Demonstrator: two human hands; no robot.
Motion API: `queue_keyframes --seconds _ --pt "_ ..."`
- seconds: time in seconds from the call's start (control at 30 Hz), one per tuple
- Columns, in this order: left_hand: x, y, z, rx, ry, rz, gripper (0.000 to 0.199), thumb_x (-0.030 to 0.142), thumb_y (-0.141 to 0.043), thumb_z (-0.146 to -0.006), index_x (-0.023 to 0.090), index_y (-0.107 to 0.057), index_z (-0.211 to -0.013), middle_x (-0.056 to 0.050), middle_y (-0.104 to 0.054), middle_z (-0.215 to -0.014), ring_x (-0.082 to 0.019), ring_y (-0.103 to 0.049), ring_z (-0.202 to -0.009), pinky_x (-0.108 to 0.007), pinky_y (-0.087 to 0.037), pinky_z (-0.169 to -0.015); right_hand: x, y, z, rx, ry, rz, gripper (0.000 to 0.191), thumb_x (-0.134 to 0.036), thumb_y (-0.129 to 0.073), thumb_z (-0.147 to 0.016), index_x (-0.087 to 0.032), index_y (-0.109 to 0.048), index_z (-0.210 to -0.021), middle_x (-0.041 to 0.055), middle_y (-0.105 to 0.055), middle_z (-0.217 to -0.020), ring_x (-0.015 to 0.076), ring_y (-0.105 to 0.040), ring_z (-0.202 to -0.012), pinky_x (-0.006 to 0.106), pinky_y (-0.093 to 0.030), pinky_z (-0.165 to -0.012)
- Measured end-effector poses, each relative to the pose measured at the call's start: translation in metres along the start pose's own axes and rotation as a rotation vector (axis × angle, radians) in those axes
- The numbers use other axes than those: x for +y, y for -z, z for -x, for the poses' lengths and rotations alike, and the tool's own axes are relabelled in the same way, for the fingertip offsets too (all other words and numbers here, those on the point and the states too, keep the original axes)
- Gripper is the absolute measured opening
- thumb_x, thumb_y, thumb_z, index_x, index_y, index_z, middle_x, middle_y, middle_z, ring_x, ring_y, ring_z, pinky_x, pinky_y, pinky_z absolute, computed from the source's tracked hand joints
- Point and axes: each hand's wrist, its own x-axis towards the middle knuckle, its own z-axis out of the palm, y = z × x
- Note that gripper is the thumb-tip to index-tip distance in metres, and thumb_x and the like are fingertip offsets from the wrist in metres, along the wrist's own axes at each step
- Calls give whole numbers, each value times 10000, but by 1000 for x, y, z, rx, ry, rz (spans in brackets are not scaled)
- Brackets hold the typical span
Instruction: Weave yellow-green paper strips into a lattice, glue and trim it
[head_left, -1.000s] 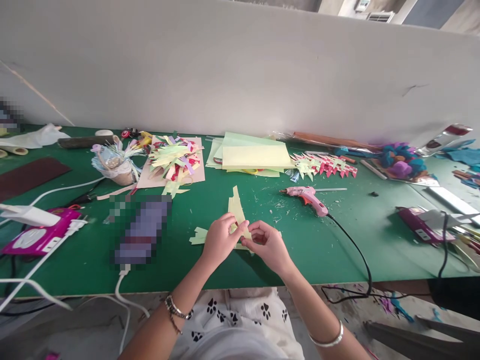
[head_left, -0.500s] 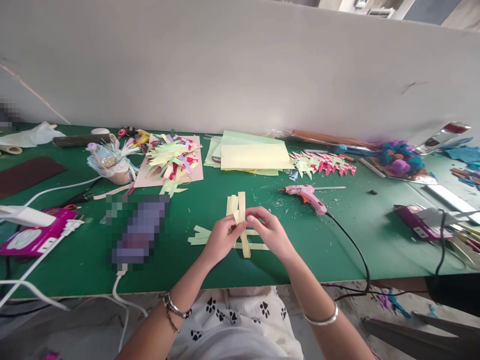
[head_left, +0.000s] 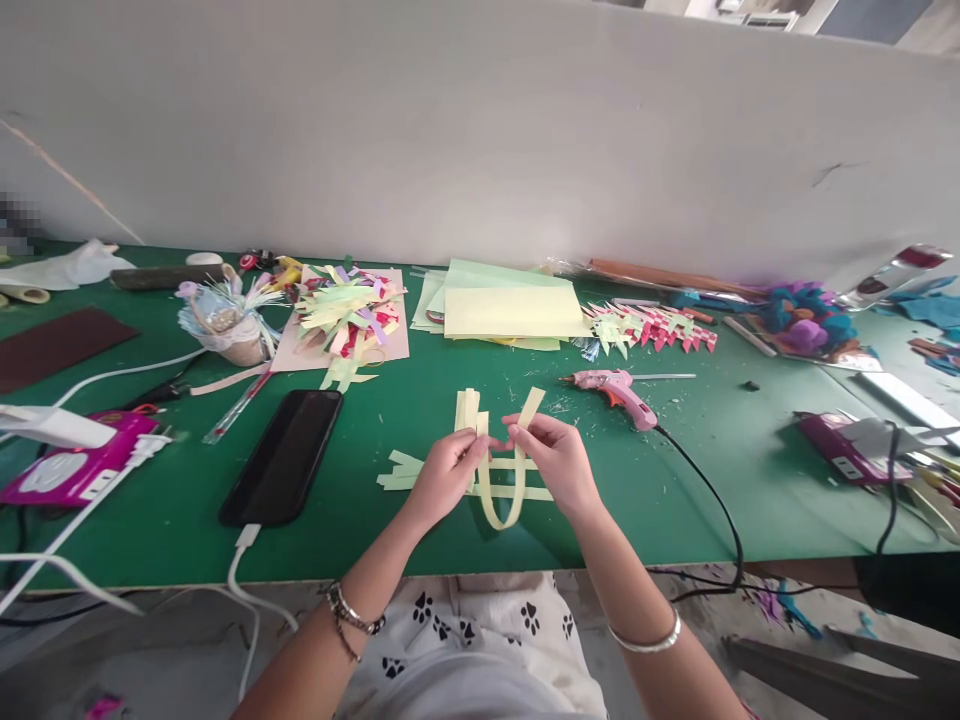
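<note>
A pale yellow paper strip (head_left: 501, 522) hangs in a U between my two hands. My left hand (head_left: 451, 465) pinches one end of it, and my right hand (head_left: 553, 455) pinches the other, whose tip sticks up above the fingers. Several more yellow strips (head_left: 466, 408) show just beyond my left hand; whether they lie on the table or are held too, I cannot tell. Pale green strips (head_left: 401, 472) lie on the table to the left of my left hand, and others pass behind the loop.
A pink glue gun (head_left: 615, 392) lies to the right, its black cord running off the front edge. A black phone (head_left: 283, 458) charges at left. Behind are paper sheets (head_left: 514, 308), a pile of coloured strips (head_left: 349, 318), a woven red-and-white piece (head_left: 671, 328) and a small basket (head_left: 240, 345).
My right hand has moved away to the right with one end of the yellow strip. The strip, folded narrow before, now opens into a wide U.
</note>
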Motion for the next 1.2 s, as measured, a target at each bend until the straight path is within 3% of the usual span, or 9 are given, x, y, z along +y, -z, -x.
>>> queue_keyframes --seconds 0.17,0.3,0.47,0.67,0.8,0.93,1.07,1.2 --pt "-1 -1 0 13 11 35 388 415 -353 -897 162 -629 -797 -11 -495 -710 -113 -457 -553 -224 -380 -516 -3 -4 12 -61 -11 25 298 -480 -562 -751 -183 -580 -731 -22 -549 -519 73 -391 -423 206 -317 -411" --pt "-2 -1 -1 38 -22 51 399 428 -384 -885 154 -616 -710 -39 -530 -779 -130 -502 -623 -241 -428 -576 0 -10 16 -64 26 168 389 -497 -434 -822 -177 -593 -667 -4 -533 -535 85 -416 -455 209 -328 -423" --pt "-2 -1 0 -18 -9 154 371 427 -389 -881 159 -645 -895 -65 -558 -890 -143 -528 -676 -267 -473 -650 5 -15 18 -54 70 301 372 -448 -443 -827 -164 -608 -652 -2 -543 -563 89 -409 -486 214 -309 -459" --pt "2 0 1 -30 -36 160 398 407 -328 -909 153 -594 -758 -37 -508 -786 -150 -530 -715 -257 -456 -676 5 -18 17 -14 101 352 380 -431 -420 -844 -164 -567 -616 -6 -536 -586 85 -355 -499 217 -284 -471" --pt "5 1 1 -24 -76 76 429 421 -326 -908 166 -479 -598 -15 -473 -697 -143 -498 -685 -243 -411 -654 6 -18 15 21 131 413 404 -446 -415 -841 -175 -482 -550 -29 -429 -513 80 -296 -478 215 -260 -451" --pt "5 1 1 -17 -78 8 415 416 -338 -905 175 -456 -588 -4 -467 -642 -144 -483 -656 -240 -387 -637 7 -16 15 20 160 478 407 -434 -405 -848 -179 -442 -533 -42 -362 -485 76 -270 -469 214 -242 -442" --pt "5 1 1 -21 -41 3 413 402 -337 -908 175 -465 -587 1 -486 -630 -137 -483 -622 -239 -376 -620 3 -10 12 63 155 477 318 -419 -445 -832 -186 -489 -620 -41 -426 -518 77 -330 -471 214 -279 -459" --pt "5 0 1 -46 -28 28 399 390 -342 -908 174 -459 -594 4 -494 -620 -130 -466 -602 -236 -359 -602 0 -9 3 21 160 366 241 -402 -486 -812 -190 -601 -815 5 -565 -707 93 -417 -539 221 -350 -505"
